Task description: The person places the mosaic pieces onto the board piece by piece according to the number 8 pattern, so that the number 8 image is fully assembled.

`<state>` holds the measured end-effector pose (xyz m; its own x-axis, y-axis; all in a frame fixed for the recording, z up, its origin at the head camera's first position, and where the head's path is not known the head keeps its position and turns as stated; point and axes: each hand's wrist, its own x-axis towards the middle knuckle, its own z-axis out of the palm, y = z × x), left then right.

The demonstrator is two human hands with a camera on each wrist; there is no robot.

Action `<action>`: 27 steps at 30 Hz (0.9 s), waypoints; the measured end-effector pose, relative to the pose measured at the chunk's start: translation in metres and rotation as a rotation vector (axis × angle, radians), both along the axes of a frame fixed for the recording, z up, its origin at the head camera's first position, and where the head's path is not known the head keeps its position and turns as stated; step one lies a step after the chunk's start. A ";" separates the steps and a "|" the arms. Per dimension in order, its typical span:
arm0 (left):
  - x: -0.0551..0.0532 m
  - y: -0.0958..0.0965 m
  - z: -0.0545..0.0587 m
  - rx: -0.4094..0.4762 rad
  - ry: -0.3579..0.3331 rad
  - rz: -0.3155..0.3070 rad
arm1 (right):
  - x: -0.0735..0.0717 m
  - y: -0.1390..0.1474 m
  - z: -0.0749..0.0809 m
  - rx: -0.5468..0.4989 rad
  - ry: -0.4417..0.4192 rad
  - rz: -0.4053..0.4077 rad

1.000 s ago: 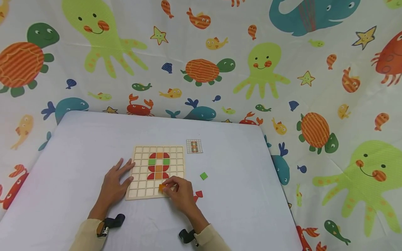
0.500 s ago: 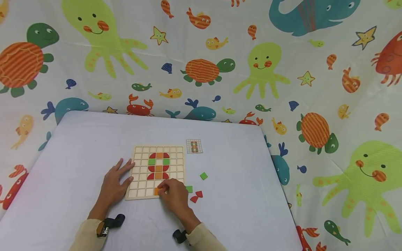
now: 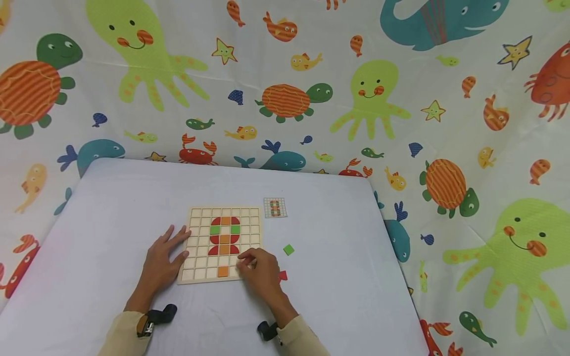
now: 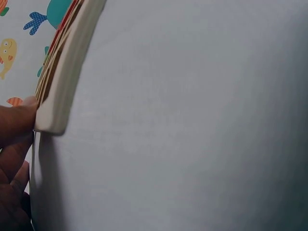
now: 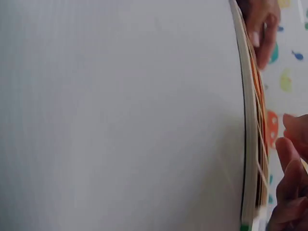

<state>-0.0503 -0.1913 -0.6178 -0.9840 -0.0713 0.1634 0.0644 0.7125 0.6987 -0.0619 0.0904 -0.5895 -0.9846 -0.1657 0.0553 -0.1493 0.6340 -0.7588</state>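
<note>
A wooden grid board (image 3: pixel 196 251) lies on the white table. My left hand (image 3: pixel 162 259) rests at its left edge with fingers spread, the fingertips on the rim. In the left wrist view, the thumb (image 4: pixel 19 120) touches the board's corner. A lone orange square tile (image 3: pixel 222 271) sits in a bottom-row cell. Higher up, red rounded pieces (image 3: pixel 215 239), orange squares (image 3: pixel 225 221) and green squares (image 3: pixel 235 230) form a symmetric figure. My right hand (image 3: pixel 262 274) hovers over the board's lower right corner, fingers loosely bent, with nothing visible between thumb and fingers in the right wrist view.
Right of the board lie a loose green square tile (image 3: pixel 289 249) and a red piece (image 3: pixel 283 275), partly hidden behind my right hand. A small printed pattern card (image 3: pixel 275 207) lies beyond the board's upper right corner. A sea-animal curtain (image 3: pixel 285 59) hangs behind the table.
My right hand brought the orange tile left and down into the bottom row, let it go, and has moved off to the right. My left hand stays in place.
</note>
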 end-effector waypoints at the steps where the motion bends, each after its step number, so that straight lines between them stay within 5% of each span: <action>1: 0.000 0.000 0.001 -0.003 -0.001 0.002 | -0.003 0.007 0.001 -0.003 0.009 -0.015; 13: 0.001 0.000 0.004 -0.008 -0.003 -0.001 | -0.026 0.078 0.007 0.029 -0.066 -0.225; 27: 0.000 0.000 0.001 -0.004 0.000 -0.004 | -0.014 0.106 0.006 0.024 -0.146 -0.214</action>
